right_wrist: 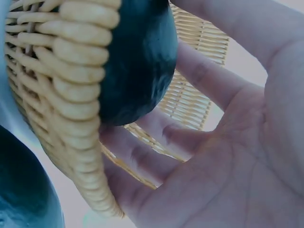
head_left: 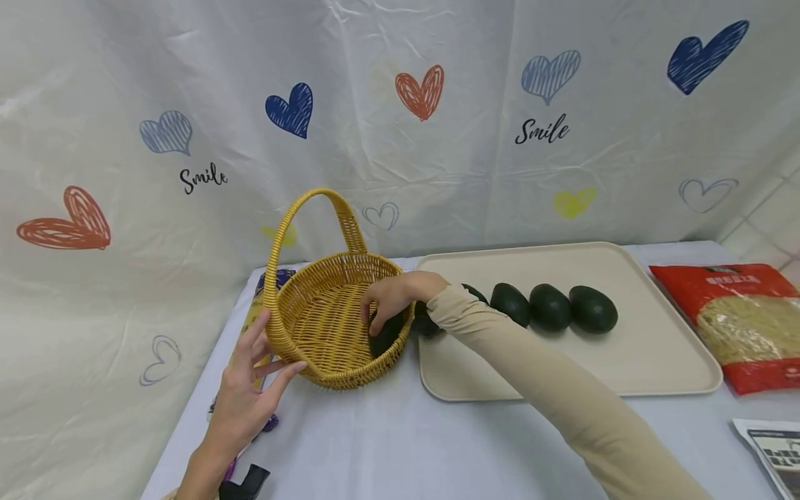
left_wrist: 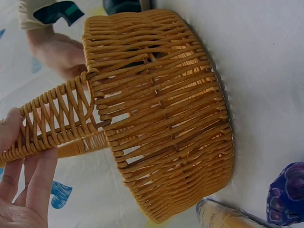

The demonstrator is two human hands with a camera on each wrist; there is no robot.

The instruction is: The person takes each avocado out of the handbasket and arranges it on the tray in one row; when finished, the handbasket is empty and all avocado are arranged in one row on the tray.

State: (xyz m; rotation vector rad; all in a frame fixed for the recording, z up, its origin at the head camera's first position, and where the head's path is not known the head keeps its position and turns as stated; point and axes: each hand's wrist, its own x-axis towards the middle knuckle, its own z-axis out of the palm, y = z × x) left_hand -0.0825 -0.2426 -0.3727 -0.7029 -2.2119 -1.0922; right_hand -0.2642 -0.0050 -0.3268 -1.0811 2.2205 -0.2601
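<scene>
A yellow wicker basket with a tall hooped handle stands left of the tray. My left hand holds the handle near its base, thumb on one side and fingers on the other, as the left wrist view shows. Inside the basket's right edge my right hand grips a dark green avocado, fingers bent around it. The right wrist view has this avocado right against the woven rim. More avocados lie in a row on the beige tray, partly covered by the right sleeve.
To the tray's right lies a red bag of noodles, with a printed white packet nearer the front. A yellow packet and a purple wrapped item are left of the basket. A curtain with hearts hangs behind.
</scene>
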